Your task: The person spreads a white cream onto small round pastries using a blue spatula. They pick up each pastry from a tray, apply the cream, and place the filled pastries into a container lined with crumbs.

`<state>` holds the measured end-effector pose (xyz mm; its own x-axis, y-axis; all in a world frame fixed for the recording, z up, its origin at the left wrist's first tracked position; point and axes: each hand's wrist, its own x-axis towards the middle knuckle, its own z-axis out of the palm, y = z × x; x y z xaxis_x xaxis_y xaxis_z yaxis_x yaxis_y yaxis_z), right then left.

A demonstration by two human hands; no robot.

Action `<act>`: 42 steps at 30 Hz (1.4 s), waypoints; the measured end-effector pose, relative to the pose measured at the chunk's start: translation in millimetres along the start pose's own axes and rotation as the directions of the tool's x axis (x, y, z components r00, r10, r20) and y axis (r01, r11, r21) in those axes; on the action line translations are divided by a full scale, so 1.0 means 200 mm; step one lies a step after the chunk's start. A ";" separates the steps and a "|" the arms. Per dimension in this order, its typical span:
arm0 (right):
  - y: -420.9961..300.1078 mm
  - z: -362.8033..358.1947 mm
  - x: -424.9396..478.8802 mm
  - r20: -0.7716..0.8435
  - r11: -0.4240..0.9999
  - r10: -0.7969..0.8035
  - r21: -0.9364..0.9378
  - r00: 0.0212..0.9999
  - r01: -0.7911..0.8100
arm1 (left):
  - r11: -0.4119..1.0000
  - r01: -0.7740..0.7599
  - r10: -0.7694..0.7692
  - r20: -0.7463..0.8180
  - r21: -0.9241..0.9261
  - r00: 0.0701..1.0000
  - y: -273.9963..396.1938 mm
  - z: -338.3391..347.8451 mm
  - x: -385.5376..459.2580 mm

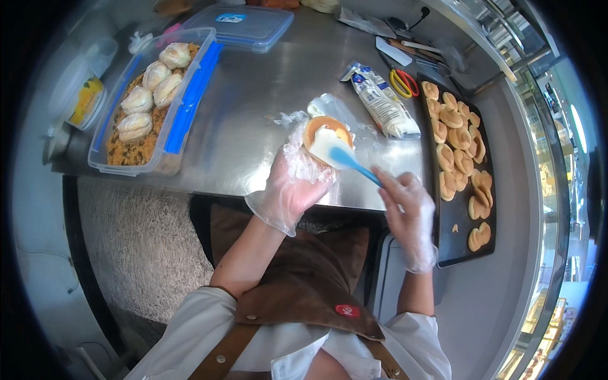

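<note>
My left hand (297,178), in a clear plastic glove smeared with white, holds up a small round golden cake (312,128). A layer of white cream (324,142) covers part of the cake's top. In my gloved right hand (409,209) is the handle of a light-blue spatula (363,173), its blade lying against the cream. Behind the cake, crumpled clear plastic (332,107) rests on the steel worktop (256,95). A white printed packet (384,102) lies on its side just beyond, to the right.
At left, an open clear tub (178,99) with blue clips holds several white balls (136,127) on brown crumbs. Its lid (237,23) lies behind. Right, a dark tray (456,247) carries several small cakes (460,137); scissors (403,83) with red and yellow handles lie beside it.
</note>
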<state>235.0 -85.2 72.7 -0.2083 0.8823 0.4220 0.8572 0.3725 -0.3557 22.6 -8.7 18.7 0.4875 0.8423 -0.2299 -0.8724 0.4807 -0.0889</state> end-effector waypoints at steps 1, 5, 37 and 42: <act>0.00 0.06 0.02 -0.060 0.998 -0.055 -0.019 0.997 0.054 | 1.000 0.011 -0.011 0.020 0.012 1.000 -0.01 0.00 0.00; -0.04 0.08 0.04 -0.129 0.991 -0.002 -0.131 0.992 -0.015 | 0.999 -0.003 0.000 0.064 0.044 0.998 -0.03 0.00 -0.02; 0.00 0.00 -0.13 -0.170 0.978 0.171 -0.090 0.971 -0.188 | 0.994 -0.106 0.105 0.099 0.001 0.990 0.06 0.00 -0.03; -0.06 -0.02 0.03 -0.102 0.973 0.221 0.093 0.970 -0.212 | 0.995 -0.086 0.072 0.208 0.059 0.975 0.03 -0.03 -0.02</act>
<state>225.5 -85.3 82.3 0.0351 0.9088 0.4157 0.8344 0.2023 -0.5127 14.5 -11.1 13.1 0.4203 0.9070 -0.0286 -0.9074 0.4201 -0.0115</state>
